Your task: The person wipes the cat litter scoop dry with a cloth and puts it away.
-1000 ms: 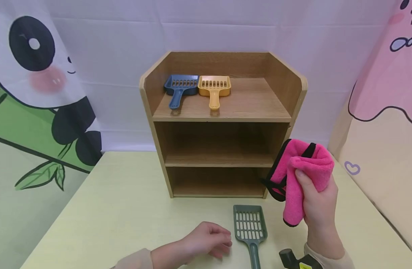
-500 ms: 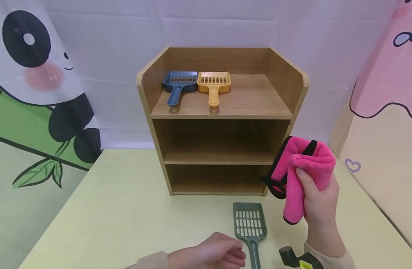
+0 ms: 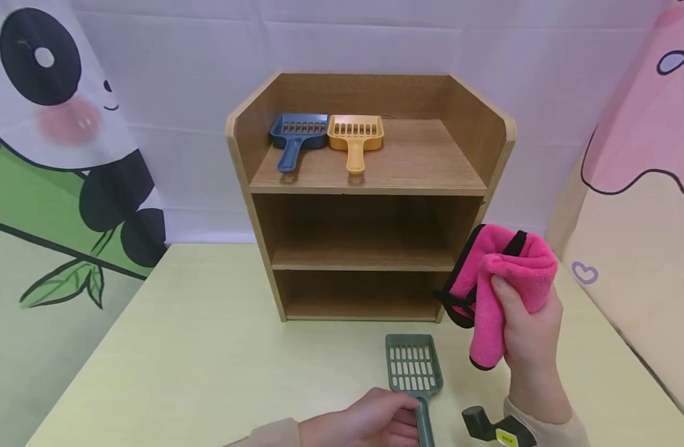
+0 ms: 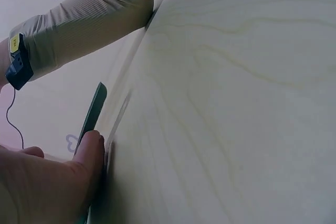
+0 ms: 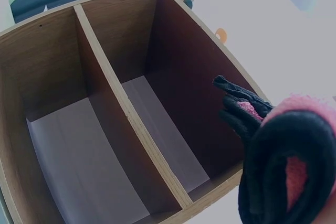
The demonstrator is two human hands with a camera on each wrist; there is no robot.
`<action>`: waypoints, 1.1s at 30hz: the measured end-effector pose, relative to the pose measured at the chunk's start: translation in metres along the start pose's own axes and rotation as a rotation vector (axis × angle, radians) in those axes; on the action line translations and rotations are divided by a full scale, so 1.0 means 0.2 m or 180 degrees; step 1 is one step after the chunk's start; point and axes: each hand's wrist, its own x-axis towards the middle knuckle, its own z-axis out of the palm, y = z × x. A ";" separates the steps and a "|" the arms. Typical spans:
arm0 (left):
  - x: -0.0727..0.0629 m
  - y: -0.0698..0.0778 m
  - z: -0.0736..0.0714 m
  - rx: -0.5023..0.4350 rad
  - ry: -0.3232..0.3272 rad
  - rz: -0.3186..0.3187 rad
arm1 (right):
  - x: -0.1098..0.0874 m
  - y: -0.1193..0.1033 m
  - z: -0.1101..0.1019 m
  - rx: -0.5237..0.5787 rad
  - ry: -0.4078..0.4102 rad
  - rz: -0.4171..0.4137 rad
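Note:
A grey-green litter scoop (image 3: 414, 365) lies on the table before the shelf, its slotted end away from me. My left hand (image 3: 378, 417) holds its handle, the thumb across the handle's neck and the fingers curled beside it. In the left wrist view the handle (image 4: 94, 107) sticks out past the thumb. My right hand (image 3: 534, 338) grips a bunched pink cloth (image 3: 521, 279) with black edging, raised at the shelf's right side. The right wrist view shows the folded black edge of the cloth (image 5: 294, 129), while most of that hand is hidden.
A wooden three-tier shelf (image 3: 367, 190) stands at the back of the pale table (image 3: 169, 372). A blue litter scoop (image 3: 299, 133) and a yellow litter scoop (image 3: 355, 135) lie side by side on its top tier. A cartoon-printed cloth backdrop (image 3: 197, 93) hangs behind.
My left hand has moved right from beside the grey-green litter scoop and taken its handle. My right hand keeps the cloth at the same spot. The view has tilted slightly down.

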 end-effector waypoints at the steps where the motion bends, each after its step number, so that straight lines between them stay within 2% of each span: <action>1: 0.00 0.00 0.00 -0.0009 -0.0002 0.0001 | 0.00 0.00 0.00 0.0002 0.0004 0.0009; 7: -0.02 0.02 -0.03 -0.0054 0.0133 0.0179 | 0.01 -0.01 0.00 0.0000 0.0011 0.0005; 16: -0.11 0.09 -0.21 -0.0024 0.0285 0.0655 | 0.01 0.00 0.01 -0.0004 -0.0011 -0.0020; 21: -0.14 0.13 -0.31 0.0028 0.0402 0.0797 | 0.01 0.00 0.00 0.0021 -0.0017 -0.0053; 26: -0.17 0.16 -0.39 0.0040 0.0468 0.0921 | 0.01 0.00 0.00 0.0025 0.0014 0.0039; 33: -0.17 0.21 -0.46 -0.0097 0.0594 0.1057 | 0.01 0.00 0.00 0.0011 -0.0028 -0.0011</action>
